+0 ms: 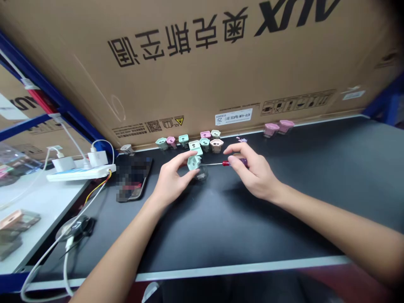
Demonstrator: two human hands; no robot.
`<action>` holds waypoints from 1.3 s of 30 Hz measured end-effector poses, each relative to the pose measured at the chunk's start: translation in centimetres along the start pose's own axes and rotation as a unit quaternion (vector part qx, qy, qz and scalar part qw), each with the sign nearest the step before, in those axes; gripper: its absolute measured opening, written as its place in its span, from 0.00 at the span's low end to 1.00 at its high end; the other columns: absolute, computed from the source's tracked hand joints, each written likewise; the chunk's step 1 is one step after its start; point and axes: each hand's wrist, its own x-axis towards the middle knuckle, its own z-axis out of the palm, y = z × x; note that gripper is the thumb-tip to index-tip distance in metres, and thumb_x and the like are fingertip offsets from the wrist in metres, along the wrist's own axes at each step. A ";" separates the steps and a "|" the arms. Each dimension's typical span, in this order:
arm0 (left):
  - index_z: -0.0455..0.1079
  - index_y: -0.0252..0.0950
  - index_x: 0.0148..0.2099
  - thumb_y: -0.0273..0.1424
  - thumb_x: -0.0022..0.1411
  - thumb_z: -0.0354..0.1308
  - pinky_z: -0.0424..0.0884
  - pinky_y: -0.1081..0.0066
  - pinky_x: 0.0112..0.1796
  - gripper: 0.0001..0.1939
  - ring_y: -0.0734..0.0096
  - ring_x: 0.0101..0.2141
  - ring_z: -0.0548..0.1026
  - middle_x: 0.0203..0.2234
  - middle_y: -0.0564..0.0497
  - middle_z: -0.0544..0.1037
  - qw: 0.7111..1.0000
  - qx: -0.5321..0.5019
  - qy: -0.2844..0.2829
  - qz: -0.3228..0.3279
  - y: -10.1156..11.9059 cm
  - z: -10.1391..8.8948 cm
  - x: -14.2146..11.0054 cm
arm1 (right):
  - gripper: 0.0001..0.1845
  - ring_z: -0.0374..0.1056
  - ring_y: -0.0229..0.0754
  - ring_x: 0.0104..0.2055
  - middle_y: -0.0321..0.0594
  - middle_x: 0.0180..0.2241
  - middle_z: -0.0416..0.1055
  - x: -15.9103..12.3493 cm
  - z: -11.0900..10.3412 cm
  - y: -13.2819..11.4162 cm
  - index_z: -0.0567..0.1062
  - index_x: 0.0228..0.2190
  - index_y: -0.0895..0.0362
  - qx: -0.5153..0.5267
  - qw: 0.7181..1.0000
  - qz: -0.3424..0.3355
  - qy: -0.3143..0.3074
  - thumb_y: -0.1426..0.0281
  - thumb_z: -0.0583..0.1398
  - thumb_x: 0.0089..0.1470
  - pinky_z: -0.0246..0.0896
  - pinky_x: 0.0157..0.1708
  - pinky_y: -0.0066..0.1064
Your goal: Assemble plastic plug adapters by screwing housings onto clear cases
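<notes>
Between the thumb and fingers of my left hand [172,179] is a small mint-green plastic piece with a clear lower part [193,163]. My right hand [252,170] grips a screwdriver [226,163] with a red and dark purple handle. Its thin metal shaft points left, and the tip meets the right side of the mint piece; whether it enters it I cannot tell. Just below the tip sits a dark see-through block [201,173], partly behind my left thumb. Close behind my left hand stand a pale green piece [194,145] and a peach piece [216,145].
More pastel pieces, such as a pink one [171,142], line the carton [189,92] at the back. Two pink pieces [285,126] stand further right, with purple scraps [241,139] nearby. At left lie a phone [134,179], a power strip [82,173] and cables.
</notes>
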 end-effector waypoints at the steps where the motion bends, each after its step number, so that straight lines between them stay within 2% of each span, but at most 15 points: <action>1: 0.71 0.40 0.61 0.35 0.62 0.66 0.72 0.57 0.60 0.25 0.58 0.52 0.78 0.56 0.45 0.78 1.000 0.002 0.000 0.000 0.0 0.0 0.0 | 0.08 0.56 0.37 0.24 0.30 0.25 0.62 0.0 0.0 0.0 0.67 0.47 0.52 0.005 1.000 -0.006 0.002 0.68 0.54 0.67 0.53 0.28 0.32; 5: 0.71 0.40 0.61 0.36 0.62 0.66 0.72 0.56 0.60 0.25 0.58 0.52 0.78 0.56 0.45 0.78 1.000 0.003 0.000 0.000 0.0 0.0 0.0 | 0.12 0.61 0.39 0.28 0.32 0.28 0.64 0.0 0.1 0.0 0.65 0.49 0.53 0.021 0.999 -0.032 -0.001 0.72 0.56 0.64 0.57 0.33 0.33; 10: 0.71 0.40 0.61 0.35 0.62 0.66 0.72 0.57 0.60 0.25 0.58 0.52 0.79 0.55 0.45 0.78 1.000 0.008 -0.005 0.001 -0.1 0.1 -0.1 | 0.10 0.64 0.39 0.26 0.31 0.25 0.67 0.1 0.2 0.1 0.69 0.48 0.52 -0.015 1.000 0.003 0.002 0.64 0.55 0.67 0.57 0.30 0.31; 12: 0.71 0.40 0.61 0.35 0.62 0.66 0.72 0.57 0.59 0.25 0.58 0.52 0.79 0.55 0.45 0.78 1.000 0.012 -0.007 0.001 0.0 0.1 -0.1 | 0.09 0.64 0.38 0.25 0.32 0.26 0.70 0.1 0.2 0.1 0.70 0.47 0.52 -0.027 1.000 0.008 0.010 0.63 0.56 0.67 0.57 0.28 0.31; 20: 0.71 0.40 0.61 0.35 0.63 0.65 0.71 0.57 0.60 0.24 0.58 0.52 0.78 0.55 0.45 0.78 1.000 0.014 -0.022 0.002 0.4 0.1 0.0 | 0.07 0.58 0.36 0.20 0.30 0.23 0.69 0.1 0.1 -0.1 0.71 0.44 0.52 -0.060 0.998 0.004 0.027 0.69 0.55 0.65 0.55 0.26 0.29; 34: 0.71 0.39 0.60 0.35 0.63 0.65 0.71 0.59 0.59 0.24 0.60 0.52 0.78 0.56 0.45 0.77 1.000 0.013 0.004 -0.001 0.4 -0.2 0.1 | 0.07 0.62 0.36 0.21 0.31 0.25 0.72 0.2 0.2 0.3 0.71 0.44 0.52 -0.077 0.997 0.004 0.031 0.68 0.56 0.64 0.57 0.28 0.30; 39: 0.70 0.39 0.60 0.37 0.61 0.67 0.73 0.61 0.56 0.26 0.62 0.48 0.79 0.51 0.46 0.80 1.000 0.007 0.022 -0.007 0.6 -0.5 0.2 | 0.07 0.66 0.38 0.23 0.33 0.26 0.74 0.1 0.1 0.3 0.71 0.44 0.52 -0.067 0.997 -0.009 0.046 0.68 0.56 0.64 0.59 0.28 0.30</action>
